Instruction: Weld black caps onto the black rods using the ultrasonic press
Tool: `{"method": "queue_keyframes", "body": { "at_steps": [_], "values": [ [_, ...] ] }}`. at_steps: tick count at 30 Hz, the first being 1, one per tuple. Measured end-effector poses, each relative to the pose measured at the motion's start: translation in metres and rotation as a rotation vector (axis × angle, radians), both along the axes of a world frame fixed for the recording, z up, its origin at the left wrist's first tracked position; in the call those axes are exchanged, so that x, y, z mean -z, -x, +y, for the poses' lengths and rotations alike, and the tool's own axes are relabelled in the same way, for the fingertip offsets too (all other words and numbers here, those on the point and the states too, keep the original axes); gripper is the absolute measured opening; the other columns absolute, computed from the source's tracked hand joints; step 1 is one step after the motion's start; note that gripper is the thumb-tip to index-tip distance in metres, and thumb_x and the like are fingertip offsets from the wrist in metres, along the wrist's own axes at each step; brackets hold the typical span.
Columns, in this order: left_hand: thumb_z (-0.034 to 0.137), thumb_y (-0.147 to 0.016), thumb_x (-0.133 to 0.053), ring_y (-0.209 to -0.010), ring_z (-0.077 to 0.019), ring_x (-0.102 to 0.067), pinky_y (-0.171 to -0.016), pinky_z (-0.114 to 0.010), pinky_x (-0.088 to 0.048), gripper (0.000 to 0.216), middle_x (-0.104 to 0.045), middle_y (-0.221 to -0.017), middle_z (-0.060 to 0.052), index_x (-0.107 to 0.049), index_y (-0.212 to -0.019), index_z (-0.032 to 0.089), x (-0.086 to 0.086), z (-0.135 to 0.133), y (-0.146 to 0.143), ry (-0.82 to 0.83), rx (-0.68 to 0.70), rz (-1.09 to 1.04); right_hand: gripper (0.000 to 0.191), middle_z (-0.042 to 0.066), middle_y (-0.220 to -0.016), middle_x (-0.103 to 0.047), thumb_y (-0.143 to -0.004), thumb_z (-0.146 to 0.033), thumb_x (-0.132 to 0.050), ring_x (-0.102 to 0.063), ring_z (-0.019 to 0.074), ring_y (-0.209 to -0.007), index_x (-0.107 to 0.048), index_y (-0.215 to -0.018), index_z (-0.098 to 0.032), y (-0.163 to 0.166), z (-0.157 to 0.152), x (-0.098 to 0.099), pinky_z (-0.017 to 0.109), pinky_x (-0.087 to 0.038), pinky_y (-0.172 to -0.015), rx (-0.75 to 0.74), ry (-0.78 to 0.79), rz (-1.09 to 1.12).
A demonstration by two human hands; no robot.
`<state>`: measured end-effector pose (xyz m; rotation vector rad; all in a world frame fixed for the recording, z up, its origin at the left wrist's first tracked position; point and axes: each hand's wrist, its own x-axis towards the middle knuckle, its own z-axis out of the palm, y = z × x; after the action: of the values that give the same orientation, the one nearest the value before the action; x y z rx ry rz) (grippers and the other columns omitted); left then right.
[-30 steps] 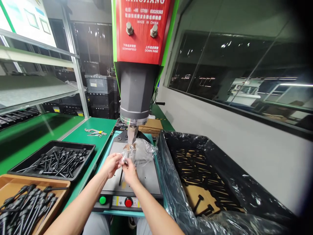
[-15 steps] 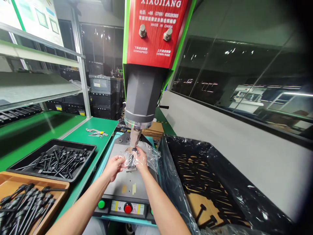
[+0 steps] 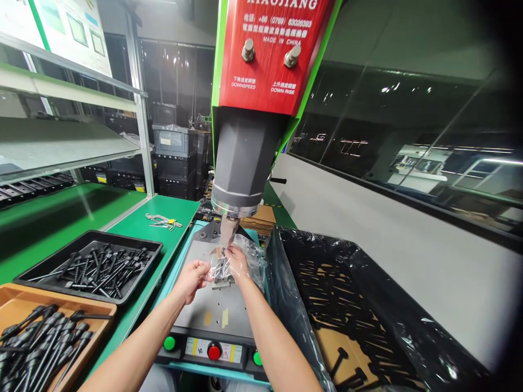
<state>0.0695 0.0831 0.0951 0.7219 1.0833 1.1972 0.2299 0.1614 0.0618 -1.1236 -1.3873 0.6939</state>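
I am holding a small clear plastic bag (image 3: 218, 268) between both hands, right under the tip of the press (image 3: 241, 163), over its grey plate (image 3: 212, 310). My left hand (image 3: 191, 279) is pinching the bag's left edge with closed fingers, and my right hand (image 3: 237, 264) is gripping its right side; something dark seems to be sitting inside, but I cannot tell what. The film is looking thin, light, limp and slippery, so I am judging that the edges are the best place to take hold, keeping it taut. More loose plastic (image 3: 255, 256) is lying just beside my right hand. To the left, a black tray (image 3: 153, 247) and a brown tray (image 3: 16, 296) are holding black rods. On the right, a bin lined with black plastic (image 3: 286, 239) is crowding the plate, and the press tip is hanging close above my fingers.
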Motion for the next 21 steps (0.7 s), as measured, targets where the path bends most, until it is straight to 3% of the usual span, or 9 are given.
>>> {"method": "queue_keyframes", "body": {
  "at_steps": [6, 12, 14, 18, 21],
  "values": [
    [0.034, -0.058, -0.081, -0.052, -0.0100, -0.062, -0.040, -0.014, -0.033, 0.036, -0.064, -0.065, 0.000, -0.058, -0.078, 0.015, 0.005, 0.001, -0.001, -0.004, 0.004, 0.017, 0.028, 0.008, -0.092, -0.070, -0.075, -0.044, -0.064, -0.063, 0.0276, -0.099, -0.070, -0.086, -0.020, 0.007, 0.002, 0.006, 0.037, -0.050, -0.084, 0.102, 0.060, 0.066],
    [0.037, -0.057, -0.082, -0.052, -0.0104, -0.061, -0.043, -0.015, -0.035, 0.038, -0.065, -0.064, -0.001, -0.058, -0.078, 0.015, 0.007, 0.002, 0.000, -0.008, -0.005, 0.041, 0.025, 0.011, -0.102, -0.068, -0.074, -0.043, -0.063, -0.059, 0.0294, -0.107, -0.067, -0.083, -0.019, 0.018, 0.002, 0.009, 0.041, -0.045, -0.094, 0.207, 0.074, 0.086],
    [0.038, -0.057, -0.082, -0.052, -0.0105, -0.060, -0.043, -0.015, -0.035, 0.040, -0.066, -0.064, -0.001, -0.057, -0.077, 0.015, 0.007, 0.002, 0.000, -0.008, -0.005, 0.049, 0.030, 0.011, -0.105, -0.067, -0.075, -0.044, -0.063, -0.060, 0.0279, -0.106, -0.067, -0.090, -0.019, 0.018, -0.001, 0.013, 0.040, -0.045, -0.095, 0.201, 0.084, 0.092],
    [0.041, -0.056, -0.083, -0.052, -0.0104, -0.060, -0.044, -0.016, -0.034, 0.042, -0.064, -0.064, -0.001, -0.055, -0.075, 0.016, 0.006, -0.002, 0.002, -0.013, -0.013, 0.065, 0.052, 0.013, -0.123, -0.063, -0.083, -0.050, -0.054, -0.061, 0.0249, -0.110, -0.058, -0.124, -0.018, 0.010, -0.016, 0.030, 0.039, -0.048, -0.094, 0.146, 0.137, 0.091],
    [0.041, -0.057, -0.082, -0.053, -0.0108, -0.060, -0.045, -0.017, -0.035, 0.040, -0.064, -0.065, -0.002, -0.055, -0.074, 0.017, 0.008, -0.006, 0.005, -0.024, -0.019, 0.083, 0.057, 0.016, -0.133, -0.057, -0.083, -0.050, -0.053, -0.056, 0.0281, -0.120, -0.056, -0.130, -0.017, -0.002, -0.039, 0.051, 0.043, -0.044, -0.100, 0.129, 0.193, 0.050]
  ]
}}
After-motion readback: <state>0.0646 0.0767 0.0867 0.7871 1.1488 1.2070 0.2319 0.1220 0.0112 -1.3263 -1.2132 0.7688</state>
